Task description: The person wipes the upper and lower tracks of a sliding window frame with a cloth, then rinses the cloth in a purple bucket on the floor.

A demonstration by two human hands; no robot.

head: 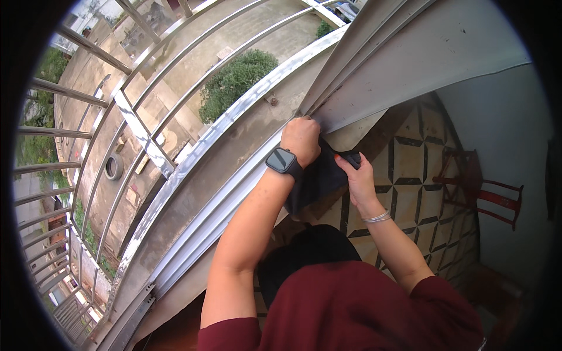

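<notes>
My left hand (300, 138), with a dark smartwatch (281, 159) on the wrist, is curled into a fist at the upper end of the white window track (219, 221), against the window frame (351, 61). A dark cloth (317, 180) runs from under this fist and hangs over the inner side of the sill. Its fingertips are hidden. My right hand (361, 175), with silver bangles (376, 217) at the wrist, pinches a bunched edge of the same cloth between thumb and fingers, inside the room.
Outside the track lie a concrete ledge (193, 186) and metal window bars (147, 149). Beyond them are a yard with a bush (239, 81) and a tyre (113, 166). Indoors, a red wooden chair (467, 184) stands on the tiled floor (408, 164) near the wall (496, 114).
</notes>
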